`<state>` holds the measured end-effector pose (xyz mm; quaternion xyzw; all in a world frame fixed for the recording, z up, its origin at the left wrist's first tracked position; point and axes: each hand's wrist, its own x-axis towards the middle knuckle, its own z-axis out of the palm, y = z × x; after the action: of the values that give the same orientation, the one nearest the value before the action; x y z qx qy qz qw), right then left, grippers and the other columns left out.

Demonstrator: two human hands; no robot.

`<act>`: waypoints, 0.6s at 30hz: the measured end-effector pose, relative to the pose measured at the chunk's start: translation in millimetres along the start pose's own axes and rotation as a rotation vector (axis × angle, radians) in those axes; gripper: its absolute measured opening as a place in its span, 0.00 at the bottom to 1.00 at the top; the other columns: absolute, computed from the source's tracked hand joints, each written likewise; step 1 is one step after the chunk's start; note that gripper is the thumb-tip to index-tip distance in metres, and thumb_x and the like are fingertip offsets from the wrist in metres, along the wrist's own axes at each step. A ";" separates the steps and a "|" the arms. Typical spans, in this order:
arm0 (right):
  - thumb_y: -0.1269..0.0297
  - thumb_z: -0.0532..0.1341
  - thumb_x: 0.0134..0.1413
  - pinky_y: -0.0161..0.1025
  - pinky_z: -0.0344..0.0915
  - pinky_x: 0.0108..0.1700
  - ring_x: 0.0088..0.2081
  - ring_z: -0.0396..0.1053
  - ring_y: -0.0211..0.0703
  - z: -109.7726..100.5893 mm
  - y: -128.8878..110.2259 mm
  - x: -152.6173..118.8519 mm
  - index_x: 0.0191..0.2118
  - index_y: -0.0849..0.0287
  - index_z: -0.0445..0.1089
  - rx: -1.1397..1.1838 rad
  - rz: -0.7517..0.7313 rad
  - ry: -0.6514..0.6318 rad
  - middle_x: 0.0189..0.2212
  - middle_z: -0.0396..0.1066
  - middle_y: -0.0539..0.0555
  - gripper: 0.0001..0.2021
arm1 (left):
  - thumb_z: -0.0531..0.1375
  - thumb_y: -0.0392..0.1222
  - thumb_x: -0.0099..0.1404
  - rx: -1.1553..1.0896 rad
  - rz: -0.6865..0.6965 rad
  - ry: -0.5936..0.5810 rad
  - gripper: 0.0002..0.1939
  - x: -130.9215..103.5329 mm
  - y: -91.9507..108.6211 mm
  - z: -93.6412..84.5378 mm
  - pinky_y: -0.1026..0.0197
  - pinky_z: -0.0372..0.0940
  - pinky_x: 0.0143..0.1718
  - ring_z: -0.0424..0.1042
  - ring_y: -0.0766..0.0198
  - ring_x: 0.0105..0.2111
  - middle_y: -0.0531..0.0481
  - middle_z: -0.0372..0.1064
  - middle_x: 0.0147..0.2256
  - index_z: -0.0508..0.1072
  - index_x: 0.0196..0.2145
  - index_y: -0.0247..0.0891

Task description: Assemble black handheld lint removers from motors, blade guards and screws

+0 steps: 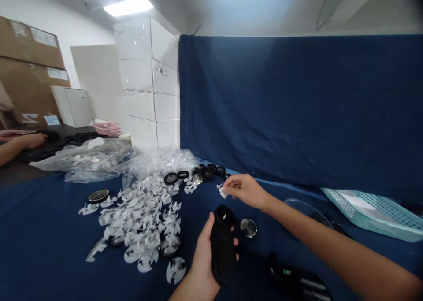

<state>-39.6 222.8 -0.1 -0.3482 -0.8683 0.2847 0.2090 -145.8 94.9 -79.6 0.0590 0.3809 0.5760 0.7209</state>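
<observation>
My left hand [203, 259] grips a black cylinder-shaped part [222, 243], held upright with its open end facing up. Just above it, my right hand [246, 190] pinches a small white paper piece [221, 190] between fingertips. A round silver disc [248, 227] lies on the blue cloth right of the black part. A scatter of several white paper cut-outs [142, 221] covers the cloth to the left. Several black round rings and caps [206, 173] sit in a cluster behind my right hand.
Clear plastic bags [95, 160] lie at the back left. A teal mesh basket [373, 213] stands at the right. A blue curtain [297, 107] closes the back. Another person's hand [23, 140] rests at the far left. White boxes [148, 80] are stacked behind.
</observation>
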 end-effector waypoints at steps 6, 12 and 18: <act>0.63 0.63 0.57 0.36 0.68 0.35 0.29 0.69 0.35 -11.0 0.5 -49.7 0.37 0.61 0.72 0.271 0.008 0.083 0.29 0.73 0.50 0.07 | 0.59 0.63 0.58 0.035 0.023 0.011 0.28 -8.2 1.1 3.4 0.63 0.63 0.20 0.70 0.62 0.18 0.47 0.73 0.24 0.73 0.42 0.34; 0.61 0.65 0.52 0.33 0.65 0.30 0.32 0.70 0.38 0.4 -0.1 -68.5 0.35 0.57 0.74 0.441 0.054 0.161 0.31 0.74 0.51 0.07 | 0.60 0.64 0.57 0.063 0.000 0.012 0.28 -14.7 -1.7 6.2 0.64 0.59 0.17 0.70 0.62 0.18 0.47 0.73 0.26 0.72 0.41 0.35; 0.58 0.66 0.51 0.35 0.69 0.34 0.37 0.71 0.40 -2.1 -3.2 -75.8 0.37 0.58 0.72 0.718 0.102 0.113 0.34 0.73 0.52 0.10 | 0.59 0.64 0.57 0.069 0.005 0.011 0.27 -18.7 -1.8 7.6 0.63 0.60 0.18 0.70 0.61 0.19 0.46 0.73 0.26 0.72 0.39 0.34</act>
<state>10.9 166.7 -9.0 -0.3108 -0.6817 0.5617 0.3509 -140.6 80.6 -66.2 0.0814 0.4046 0.5645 0.7149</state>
